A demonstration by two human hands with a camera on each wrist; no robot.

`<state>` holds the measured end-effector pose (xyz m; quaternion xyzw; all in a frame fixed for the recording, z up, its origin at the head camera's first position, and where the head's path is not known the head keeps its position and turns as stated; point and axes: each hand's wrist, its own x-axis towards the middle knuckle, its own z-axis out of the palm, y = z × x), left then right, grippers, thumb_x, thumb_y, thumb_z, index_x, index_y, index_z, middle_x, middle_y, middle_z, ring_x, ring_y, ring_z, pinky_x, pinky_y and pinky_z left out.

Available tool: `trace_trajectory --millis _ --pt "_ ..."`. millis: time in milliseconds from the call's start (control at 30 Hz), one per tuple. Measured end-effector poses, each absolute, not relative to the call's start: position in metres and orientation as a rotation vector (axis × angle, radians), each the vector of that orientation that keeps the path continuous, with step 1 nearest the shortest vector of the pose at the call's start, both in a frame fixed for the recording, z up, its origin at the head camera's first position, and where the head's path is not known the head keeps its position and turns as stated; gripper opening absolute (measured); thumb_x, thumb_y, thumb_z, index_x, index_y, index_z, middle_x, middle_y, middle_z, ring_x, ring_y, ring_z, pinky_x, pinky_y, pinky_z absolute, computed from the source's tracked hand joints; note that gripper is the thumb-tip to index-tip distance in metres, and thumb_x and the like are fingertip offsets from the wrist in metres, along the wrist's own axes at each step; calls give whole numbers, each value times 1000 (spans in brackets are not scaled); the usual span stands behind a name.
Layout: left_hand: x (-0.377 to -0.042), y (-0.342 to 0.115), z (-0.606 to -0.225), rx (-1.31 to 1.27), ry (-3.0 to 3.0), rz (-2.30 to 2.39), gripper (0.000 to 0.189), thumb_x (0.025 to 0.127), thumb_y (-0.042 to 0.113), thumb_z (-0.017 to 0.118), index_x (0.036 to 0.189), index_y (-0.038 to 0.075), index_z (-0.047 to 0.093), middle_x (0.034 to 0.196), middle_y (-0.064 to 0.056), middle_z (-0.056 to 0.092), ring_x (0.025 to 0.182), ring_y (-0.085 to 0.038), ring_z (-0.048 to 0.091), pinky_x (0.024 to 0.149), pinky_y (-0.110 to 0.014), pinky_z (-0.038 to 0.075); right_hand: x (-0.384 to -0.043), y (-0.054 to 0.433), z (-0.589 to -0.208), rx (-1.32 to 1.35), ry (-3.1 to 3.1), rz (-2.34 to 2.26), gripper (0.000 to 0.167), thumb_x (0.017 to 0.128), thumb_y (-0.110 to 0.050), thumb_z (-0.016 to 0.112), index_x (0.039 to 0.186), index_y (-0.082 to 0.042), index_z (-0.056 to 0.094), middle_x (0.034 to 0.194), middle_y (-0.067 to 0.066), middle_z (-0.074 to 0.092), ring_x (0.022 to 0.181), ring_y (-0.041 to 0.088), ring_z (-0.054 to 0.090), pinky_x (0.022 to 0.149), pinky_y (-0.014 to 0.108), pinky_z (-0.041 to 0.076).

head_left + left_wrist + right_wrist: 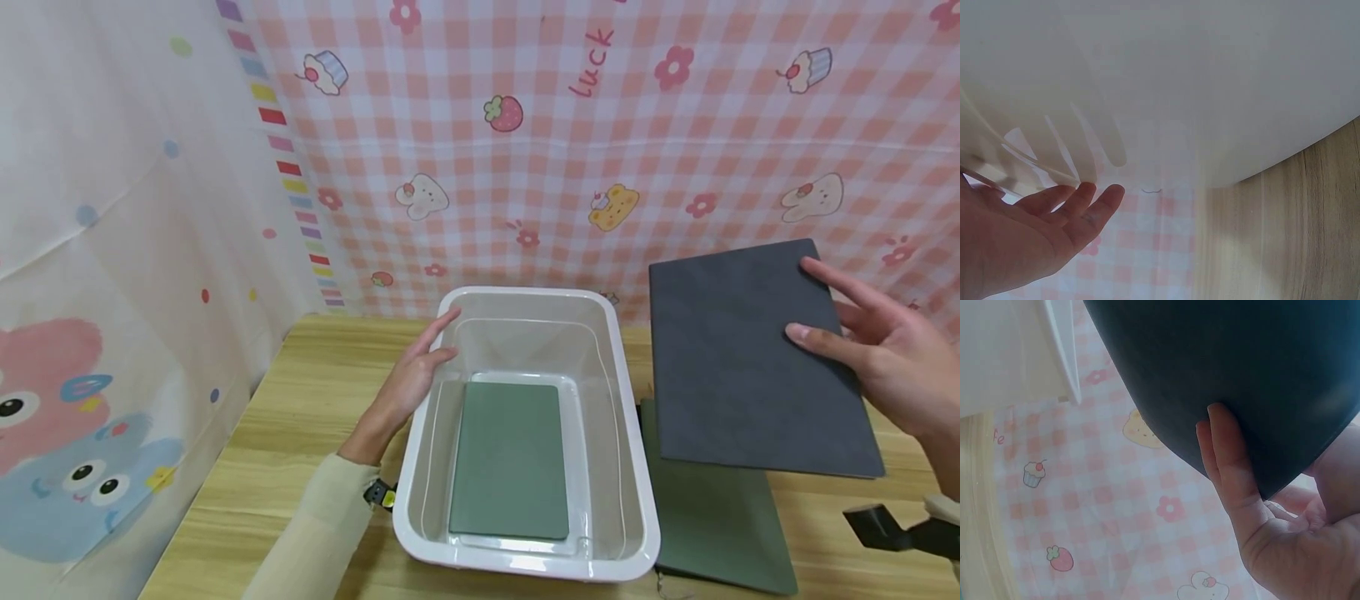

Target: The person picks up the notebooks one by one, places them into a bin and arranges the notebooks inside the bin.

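Note:
My right hand [896,358] grips a dark grey notebook [750,367] at its right edge, thumb on the face toward me. In the right wrist view, fingers [1235,456] lie along the other face of its dark cover [1222,362]. The notebook is raised and slightly tilted, right of a white plastic bin [633,467]. My left hand [408,375] rests on the bin's left rim, thumb and forefinger reaching over it. In the left wrist view, its other fingertips [1107,200] are at the bin's glossy outer wall [1166,94]. A green notebook [510,458] lies flat inside the bin.
Right of the bin, a dark green notebook [720,525] lies on the wooden table [292,433], partly covered by the raised one. A pink checked cloth [465,167] hangs behind the table, and a white patterned curtain [135,250] hangs at the left.

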<state>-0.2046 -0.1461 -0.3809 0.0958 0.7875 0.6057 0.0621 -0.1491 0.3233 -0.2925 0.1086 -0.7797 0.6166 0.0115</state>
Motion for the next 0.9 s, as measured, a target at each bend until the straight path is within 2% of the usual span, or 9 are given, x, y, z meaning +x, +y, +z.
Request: trace_trajectory --millis 200,333,533,900 --pt "-205 -146 -381 296 2382 1839 55 101 17 45 154 26 37 162 3 25 145 -23 28 116 -51 26 -151 313 -288 319 -2421 1995 76 100 -2 53 160 -29 15 120 -14 58 74 18 73 57 35 57" --pt "-205 -146 -380 303 2396 1829 55 101 17 45 154 25 37 162 4 25 147 -21 24 118 -50 22 -152 305 -286 301 -2464 1957 75 100 -4 53 159 -31 16 122 -12 56 76 18 73 59 38 58" --pt "-205 -146 -380 316 2386 1838 55 101 16 45 154 24 37 163 2 25 147 -22 24 118 -51 21 -156 294 -284 298 -2505 1890 74 100 -6 54 159 -32 17 131 -9 48 79 17 73 60 37 58" --pt "-206 -146 -381 325 2403 1836 55 100 14 45 154 23 38 163 2 26 149 -19 19 121 -48 14 -159 278 -275 229 -2594 1835 73 100 -14 56 159 -34 17 126 -10 52 78 19 73 61 38 58"
